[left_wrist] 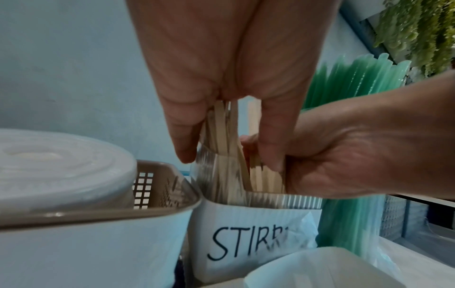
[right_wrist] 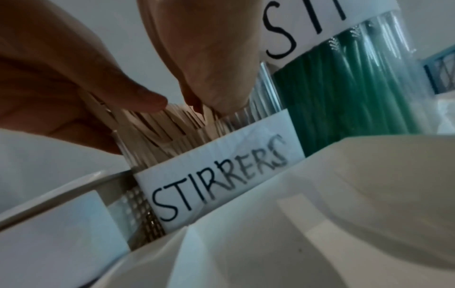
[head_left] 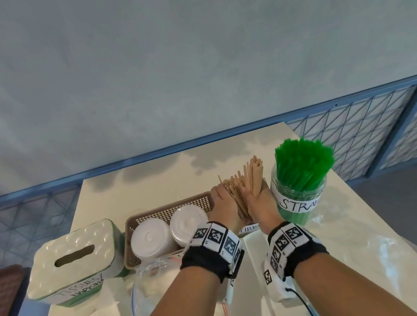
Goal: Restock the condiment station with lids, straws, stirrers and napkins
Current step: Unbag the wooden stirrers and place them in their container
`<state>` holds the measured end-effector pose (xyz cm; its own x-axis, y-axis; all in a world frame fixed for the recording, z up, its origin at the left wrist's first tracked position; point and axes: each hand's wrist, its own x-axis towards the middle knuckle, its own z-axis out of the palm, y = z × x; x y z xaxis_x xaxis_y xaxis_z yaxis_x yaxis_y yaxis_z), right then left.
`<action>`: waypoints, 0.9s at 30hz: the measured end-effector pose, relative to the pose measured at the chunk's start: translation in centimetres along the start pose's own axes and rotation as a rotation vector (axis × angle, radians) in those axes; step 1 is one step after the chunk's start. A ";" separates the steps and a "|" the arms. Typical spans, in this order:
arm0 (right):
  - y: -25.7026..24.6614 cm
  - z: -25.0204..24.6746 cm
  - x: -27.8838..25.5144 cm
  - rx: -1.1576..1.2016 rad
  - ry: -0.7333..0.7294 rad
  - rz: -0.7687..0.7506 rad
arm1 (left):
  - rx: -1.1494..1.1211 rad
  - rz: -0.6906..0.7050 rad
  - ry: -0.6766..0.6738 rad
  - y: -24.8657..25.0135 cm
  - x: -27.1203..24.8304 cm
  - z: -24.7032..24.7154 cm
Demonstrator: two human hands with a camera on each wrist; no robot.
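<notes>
Both hands hold one bundle of wooden stirrers (head_left: pixel 253 175) upright between them. My left hand (head_left: pixel 224 202) grips the bundle from the left and my right hand (head_left: pixel 261 204) wraps it from the right. The lower ends of the stirrers (left_wrist: pixel 221 175) stand inside a clear ribbed cup (left_wrist: pixel 246 210) labelled STIRRERS (right_wrist: pixel 216 175). In the left wrist view my left hand (left_wrist: pixel 230 155) pinches the sticks from above, and the right hand (left_wrist: pixel 344 155) curls round them at the cup's rim. A jar (head_left: pixel 300 198) full of green straws (head_left: pixel 304 158) stands just right of the cup.
A brown mesh basket (head_left: pixel 166 211) left of the cup holds two stacks of white lids (head_left: pixel 150 238). A tissue box (head_left: pixel 74 257) marked TISSUES/NAPKINS sits at the far left. Clear plastic bags (head_left: pixel 150 285) lie on the table's near side. A blue mesh railing (head_left: pixel 358 133) runs behind.
</notes>
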<state>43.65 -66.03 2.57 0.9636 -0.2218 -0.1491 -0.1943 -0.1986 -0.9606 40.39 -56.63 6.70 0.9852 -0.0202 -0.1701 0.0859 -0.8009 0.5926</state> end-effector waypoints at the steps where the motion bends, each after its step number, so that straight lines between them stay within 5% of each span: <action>1: 0.1 0.1 0.1 -0.031 0.000 -0.007 | -0.014 -0.002 0.011 0.1 0.0 0.1; 9: 0.5 0.8 -0.4 -0.223 0.100 -0.093 | -0.047 -0.006 0.029 -0.1 -0.1 0.0; 27: -2.4 0.0 -3.1 -0.134 0.146 -0.305 | -0.066 -0.023 -0.016 0.3 -2.3 -2.6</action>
<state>41.08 -64.84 5.32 0.9466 -0.2647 0.1838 0.0665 -0.3976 -0.9151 38.50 -55.25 9.28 0.9804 -0.0120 -0.1964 0.1187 -0.7600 0.6390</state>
